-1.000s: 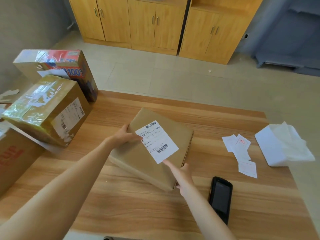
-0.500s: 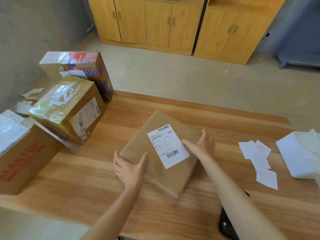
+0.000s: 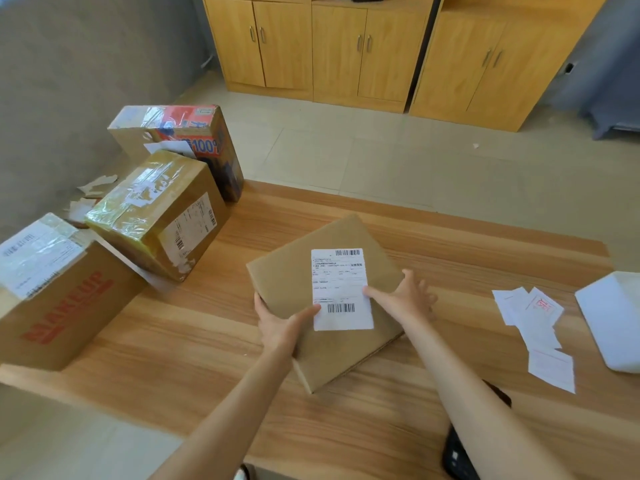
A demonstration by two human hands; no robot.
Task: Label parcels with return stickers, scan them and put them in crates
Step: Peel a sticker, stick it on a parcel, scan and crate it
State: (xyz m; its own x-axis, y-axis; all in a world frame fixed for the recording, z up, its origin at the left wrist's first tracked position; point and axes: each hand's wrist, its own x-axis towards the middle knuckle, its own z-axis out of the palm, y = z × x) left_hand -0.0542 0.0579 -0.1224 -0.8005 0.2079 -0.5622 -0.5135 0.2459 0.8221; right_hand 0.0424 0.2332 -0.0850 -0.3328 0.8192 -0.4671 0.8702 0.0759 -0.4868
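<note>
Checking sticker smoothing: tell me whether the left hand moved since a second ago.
Yes. The left hand moved from the flat brown cardboard parcel's far-left edge to its near-left edge, towards the person.

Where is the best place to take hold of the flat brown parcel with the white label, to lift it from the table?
Probably by its two opposite side edges, one hand from each side. The flat parcel is wide and thin, and the left hand and right hand already sit there.
</note>
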